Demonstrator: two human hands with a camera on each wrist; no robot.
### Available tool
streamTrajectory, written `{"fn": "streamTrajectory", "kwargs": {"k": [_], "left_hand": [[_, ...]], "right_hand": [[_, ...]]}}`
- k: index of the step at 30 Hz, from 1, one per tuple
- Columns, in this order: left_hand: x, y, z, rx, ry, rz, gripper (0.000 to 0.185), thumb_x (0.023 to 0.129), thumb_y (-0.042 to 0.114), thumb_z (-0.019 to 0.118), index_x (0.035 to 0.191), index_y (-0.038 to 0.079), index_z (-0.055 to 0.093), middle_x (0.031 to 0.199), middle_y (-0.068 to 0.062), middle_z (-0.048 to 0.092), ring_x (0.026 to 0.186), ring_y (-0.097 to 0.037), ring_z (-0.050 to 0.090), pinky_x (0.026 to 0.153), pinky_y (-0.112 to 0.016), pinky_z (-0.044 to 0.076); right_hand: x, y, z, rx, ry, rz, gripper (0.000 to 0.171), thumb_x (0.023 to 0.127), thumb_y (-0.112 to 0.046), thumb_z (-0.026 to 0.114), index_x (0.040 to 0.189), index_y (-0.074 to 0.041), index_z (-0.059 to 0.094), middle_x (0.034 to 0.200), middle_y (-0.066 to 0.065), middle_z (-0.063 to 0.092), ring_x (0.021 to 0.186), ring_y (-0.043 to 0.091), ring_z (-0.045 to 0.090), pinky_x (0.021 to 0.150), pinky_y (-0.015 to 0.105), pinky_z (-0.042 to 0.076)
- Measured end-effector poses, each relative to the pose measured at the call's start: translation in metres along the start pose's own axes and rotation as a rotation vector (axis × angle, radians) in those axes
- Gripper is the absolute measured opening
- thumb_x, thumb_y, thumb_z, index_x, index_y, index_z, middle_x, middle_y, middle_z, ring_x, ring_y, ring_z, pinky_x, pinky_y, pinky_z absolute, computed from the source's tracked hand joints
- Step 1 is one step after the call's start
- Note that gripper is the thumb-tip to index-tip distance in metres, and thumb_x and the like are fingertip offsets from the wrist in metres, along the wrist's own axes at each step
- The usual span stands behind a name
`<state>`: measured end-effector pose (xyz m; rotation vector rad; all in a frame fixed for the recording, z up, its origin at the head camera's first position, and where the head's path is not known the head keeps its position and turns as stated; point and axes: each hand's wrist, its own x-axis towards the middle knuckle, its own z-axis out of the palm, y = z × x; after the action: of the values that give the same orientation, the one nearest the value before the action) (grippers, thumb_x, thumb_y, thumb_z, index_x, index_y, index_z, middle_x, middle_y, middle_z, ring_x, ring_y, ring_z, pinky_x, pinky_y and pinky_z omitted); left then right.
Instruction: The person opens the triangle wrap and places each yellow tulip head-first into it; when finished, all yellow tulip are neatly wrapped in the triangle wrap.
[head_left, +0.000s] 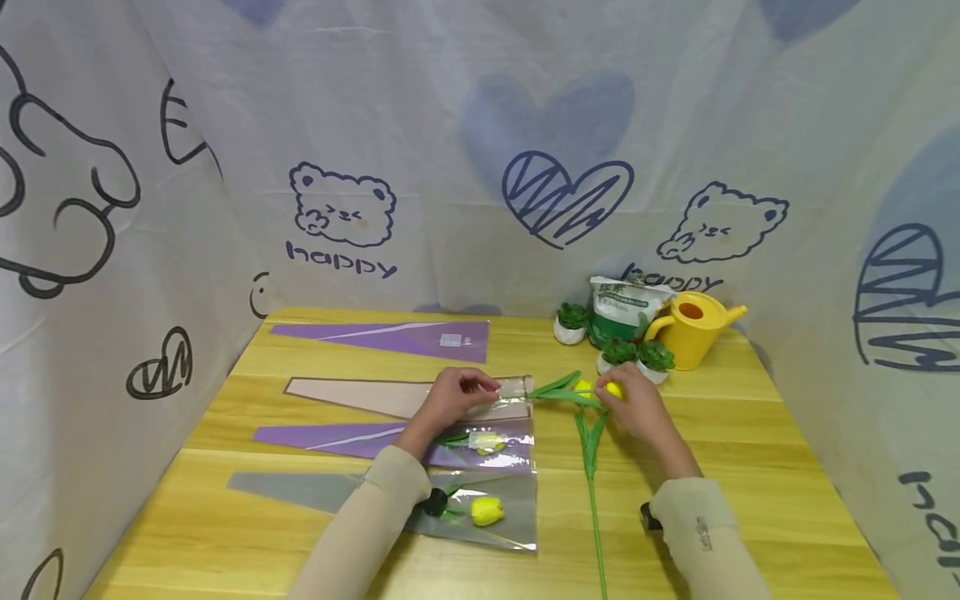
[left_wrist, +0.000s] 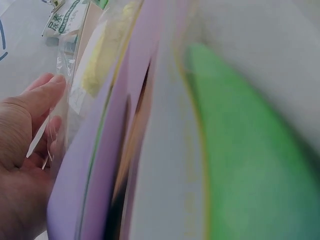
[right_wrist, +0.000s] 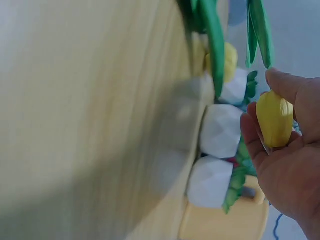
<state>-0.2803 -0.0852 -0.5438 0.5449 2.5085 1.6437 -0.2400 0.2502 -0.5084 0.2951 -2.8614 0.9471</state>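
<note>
My left hand (head_left: 461,396) pinches the clear film at the wide end of a pale pink flower sleeve (head_left: 360,392); its thumb and fingers close on the film in the left wrist view. My right hand (head_left: 633,404) grips a yellow artificial tulip (right_wrist: 275,119) near its head. The green leaves (head_left: 558,393) of this tulip point left, and its stem runs to the sleeve's mouth. Beneath lies a second tulip (head_left: 583,389), its long stem reaching toward the front edge. Nearer me are a purple sleeve (head_left: 330,437) and a grey sleeve (head_left: 292,487), each with a yellow tulip inside.
Another purple sleeve (head_left: 390,337) lies at the back of the wooden table (head_left: 720,533). Back right stand a green-and-white bag (head_left: 622,312), a yellow watering can (head_left: 690,337) and small potted succulents (head_left: 570,323), close behind my right hand. Printed cloth (head_left: 450,208) walls the table in.
</note>
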Motion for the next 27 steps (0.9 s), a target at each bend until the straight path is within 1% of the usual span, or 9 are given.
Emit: {"fn": "streamTrajectory", "kwargs": {"k": [7,11,15,22,27], "left_hand": [[-0.001,0.004,0.000,-0.005,-0.002,0.019,0.014,0.087,0.016,0.084,0.101,0.015,0.082,0.094,-0.001,0.077,0.071,-0.011,0.057,0.063,-0.021,0.047],[0.000,0.005,0.000,-0.005,0.002,0.031,0.014,0.087,0.016,0.084,0.100,0.015,0.082,0.093,-0.001,0.077,0.070,-0.011,0.057,0.062,-0.021,0.046],[0.000,0.006,0.001,-0.009,0.006,0.028,0.012,0.087,0.016,0.084,0.099,0.016,0.082,0.091,-0.001,0.077,0.071,-0.013,0.057,0.062,-0.021,0.046],[0.002,0.006,0.002,0.003,0.018,0.035,0.012,0.087,0.018,0.085,0.098,0.018,0.082,0.092,0.001,0.076,0.072,-0.014,0.057,0.062,-0.021,0.045],[0.002,0.006,0.003,-0.004,0.016,0.052,0.012,0.088,0.017,0.084,0.099,0.016,0.082,0.092,0.001,0.076,0.072,-0.014,0.057,0.063,-0.021,0.046]], "right_hand": [[0.001,-0.020,0.001,0.026,0.003,-0.015,0.010,0.100,-0.015,0.068,0.102,-0.006,0.072,0.112,0.017,0.061,0.108,0.038,0.059,0.098,0.057,0.047],[0.002,-0.028,0.006,0.022,-0.001,-0.014,0.010,0.100,-0.015,0.069,0.101,-0.006,0.072,0.114,0.017,0.062,0.109,0.037,0.060,0.098,0.056,0.048],[0.003,-0.034,0.012,0.031,0.000,-0.009,0.009,0.100,-0.015,0.069,0.102,-0.007,0.073,0.114,0.016,0.061,0.109,0.037,0.061,0.098,0.056,0.048],[0.004,-0.043,0.023,0.035,0.006,-0.017,0.009,0.101,-0.016,0.069,0.101,-0.009,0.073,0.111,0.014,0.060,0.105,0.035,0.061,0.096,0.054,0.050],[0.005,-0.050,0.030,0.039,0.009,-0.021,0.008,0.100,-0.015,0.070,0.101,-0.008,0.073,0.112,0.015,0.061,0.107,0.035,0.061,0.098,0.054,0.051]]}}
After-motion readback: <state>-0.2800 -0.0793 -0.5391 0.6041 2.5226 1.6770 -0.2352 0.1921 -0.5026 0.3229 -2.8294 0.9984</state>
